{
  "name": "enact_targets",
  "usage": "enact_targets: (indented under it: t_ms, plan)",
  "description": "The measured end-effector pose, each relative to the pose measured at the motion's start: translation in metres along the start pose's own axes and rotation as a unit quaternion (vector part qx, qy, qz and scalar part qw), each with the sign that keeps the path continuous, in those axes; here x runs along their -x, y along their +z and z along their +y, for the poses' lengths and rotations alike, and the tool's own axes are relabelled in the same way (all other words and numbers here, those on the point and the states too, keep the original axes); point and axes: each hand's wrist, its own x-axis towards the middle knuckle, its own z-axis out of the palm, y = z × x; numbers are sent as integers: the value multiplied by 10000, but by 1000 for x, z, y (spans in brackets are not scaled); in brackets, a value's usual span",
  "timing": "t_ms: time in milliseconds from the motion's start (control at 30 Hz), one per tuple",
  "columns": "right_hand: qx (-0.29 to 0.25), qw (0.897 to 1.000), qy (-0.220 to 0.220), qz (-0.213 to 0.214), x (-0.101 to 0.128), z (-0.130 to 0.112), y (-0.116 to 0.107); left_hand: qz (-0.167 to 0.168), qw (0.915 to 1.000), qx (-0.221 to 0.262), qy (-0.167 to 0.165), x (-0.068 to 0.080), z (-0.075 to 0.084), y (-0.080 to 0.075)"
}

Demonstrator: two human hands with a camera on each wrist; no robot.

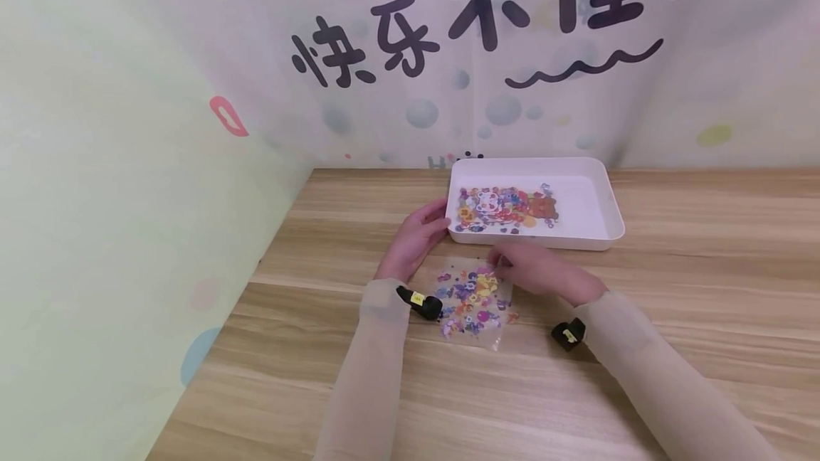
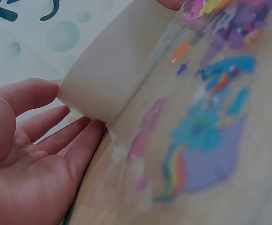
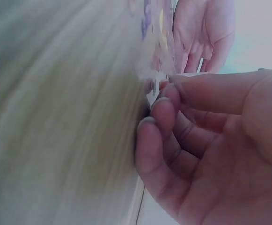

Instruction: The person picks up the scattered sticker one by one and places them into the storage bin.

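Note:
A clear sticker sheet (image 1: 475, 300) covered in small colourful stickers lies flat on the wooden table (image 1: 705, 290). My right hand (image 1: 502, 262) is at its far edge, and the right wrist view shows thumb and forefinger (image 3: 166, 89) pinched together on the sheet's edge (image 3: 150, 70). My left hand (image 1: 435, 218) is open, its fingers relaxed against the near left corner of a white tray (image 1: 544, 239). In the left wrist view that palm (image 2: 56, 122) faces up beside the tray's corner (image 2: 103, 79), with the sticker sheet (image 2: 206, 122) spread to the right.
A second sticker sheet (image 1: 506, 208) lies in the tray's left half. A pale wall (image 1: 128, 198) borders the table on the left and a printed backdrop (image 1: 448, 55) hangs behind. Bare wood stretches right of the tray and towards me.

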Motion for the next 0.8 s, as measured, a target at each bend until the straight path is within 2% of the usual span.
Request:
enact_targets:
  t_ms: [167,300,600,800]
  plan:
    - [-179,9998,-129,1,-1,7,-2,-44,9999,120,66,-1,-1,1]
    - [-286,9996,6,-52,-2,12,-3,-74,9998,170,100,0,1,1]
    - [-804,9964,54,-250,-4,19,-4,-257,9996,61,-57,11,16,5]
    - [-943,9949,49,-358,-5,25,-6,-211,9998,47,-48,9,14,5]
